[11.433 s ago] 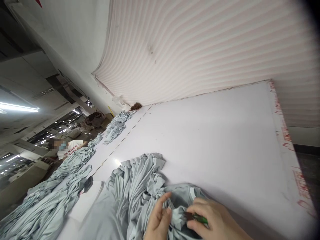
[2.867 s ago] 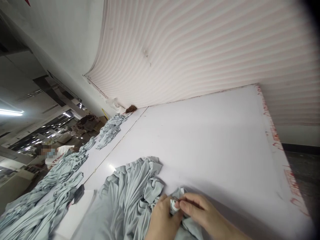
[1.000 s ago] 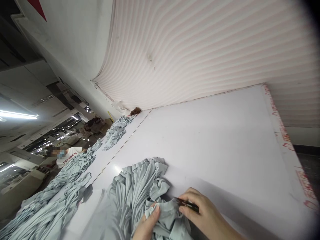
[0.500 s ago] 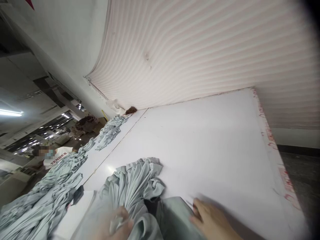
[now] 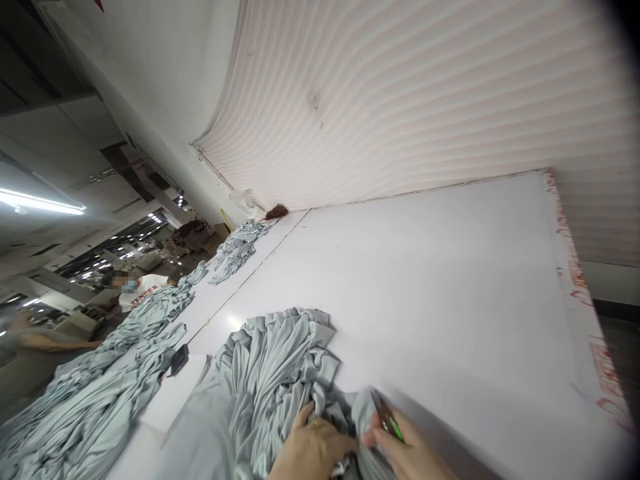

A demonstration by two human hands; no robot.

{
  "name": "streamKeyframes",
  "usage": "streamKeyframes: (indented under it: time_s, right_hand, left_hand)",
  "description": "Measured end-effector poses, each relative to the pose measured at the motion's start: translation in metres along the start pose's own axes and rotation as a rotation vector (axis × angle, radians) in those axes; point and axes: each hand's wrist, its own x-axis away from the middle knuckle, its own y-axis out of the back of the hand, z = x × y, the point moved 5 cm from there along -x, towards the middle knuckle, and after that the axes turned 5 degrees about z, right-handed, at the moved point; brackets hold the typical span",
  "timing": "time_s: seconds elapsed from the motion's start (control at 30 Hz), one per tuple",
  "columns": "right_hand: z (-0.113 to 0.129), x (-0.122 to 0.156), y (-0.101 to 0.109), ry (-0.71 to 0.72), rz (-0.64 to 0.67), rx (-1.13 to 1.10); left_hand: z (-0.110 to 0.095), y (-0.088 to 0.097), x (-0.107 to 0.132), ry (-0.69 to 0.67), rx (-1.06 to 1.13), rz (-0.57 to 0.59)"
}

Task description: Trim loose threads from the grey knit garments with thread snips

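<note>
A heap of pale grey-blue garments [image 5: 273, 363] lies on the white table [image 5: 425, 280] in front of me. My left hand [image 5: 310, 450] rests on the near edge of the heap, its fingers curled into a fold of the fabric. My right hand [image 5: 407, 457] sits just to the right, closed on small thread snips with a green handle [image 5: 385, 417], whose dark tips point up over the cloth between both hands.
More grey garments [image 5: 100, 380] stretch along the left side, with a further pile [image 5: 237, 247] at the far end. A white sheet [image 5: 175, 393] and a small dark object [image 5: 179, 359] lie beside the heap. A person in a white shirt [image 5: 137, 287] and someone's arm [image 5: 55, 341] are at far left.
Half a second ago my hands were apart and blurred, flipping a piece of fabric. Now they are together again on the cloth, with the snips raised in my right hand.
</note>
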Motion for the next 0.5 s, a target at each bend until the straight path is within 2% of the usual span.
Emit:
streamKeyframes:
  time_s: [0.07, 0.13, 0.2, 0.4, 0.5]
  right_hand:
    - [-0.009, 0.002, 0.004, -0.041, -0.023, -0.017]
    - [-0.014, 0.005, 0.008, -0.057, -0.030, 0.005]
    - [-0.012, 0.006, 0.016, -0.040, -0.071, 0.050]
    - [0.004, 0.008, 0.065, 0.062, -0.226, 0.310]
    - [0.000, 0.008, 0.065, 0.096, -0.178, 0.442]
  left_hand:
    - [-0.005, 0.011, -0.007, 0.089, 0.162, 0.080]
    - [-0.010, 0.023, -0.012, 0.199, 0.225, 0.076]
    - [-0.018, 0.026, -0.018, 0.258, 0.208, 0.077]
    - [-0.042, 0.008, -0.038, 0.288, 0.042, 0.146]
    - [-0.046, 0.007, -0.039, 0.305, 0.012, 0.128]
